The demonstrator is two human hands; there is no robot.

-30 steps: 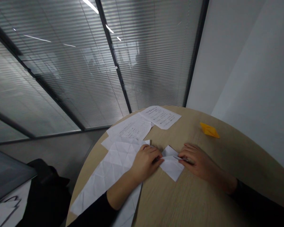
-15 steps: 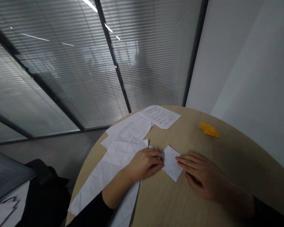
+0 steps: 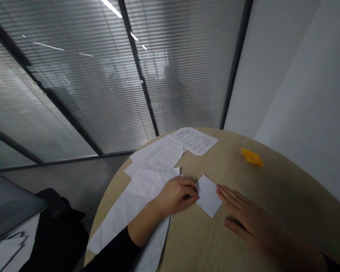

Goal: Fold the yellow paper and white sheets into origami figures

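Observation:
My left hand (image 3: pixel 177 195) rests on the pale wooden round table (image 3: pixel 283 189), its curled fingers against the left corner of a small folded white paper (image 3: pixel 209 196). My right hand (image 3: pixel 246 223) lies flat and open to the lower right, fingertips just beside that paper's right edge. Under my left forearm lies a large creased white sheet (image 3: pixel 138 200) with a diamond pattern of folds. Two printed sheets (image 3: pixel 194 141) lie farther up the table, and a small orange folded paper (image 3: pixel 252 157) sits near the far right rim.
A black bag (image 3: pixel 59 226) and a dark tablet-like panel (image 3: pixel 14 202) sit below the table's left edge. Glass partitions with blinds (image 3: pixel 73 94) rise behind the table, and a white wall (image 3: pixel 300 75) stands on the right.
My right hand has slid back to the lower right and flattened, off the small paper. The paper now lies flat as one diamond shape, and my left hand stays at its left corner.

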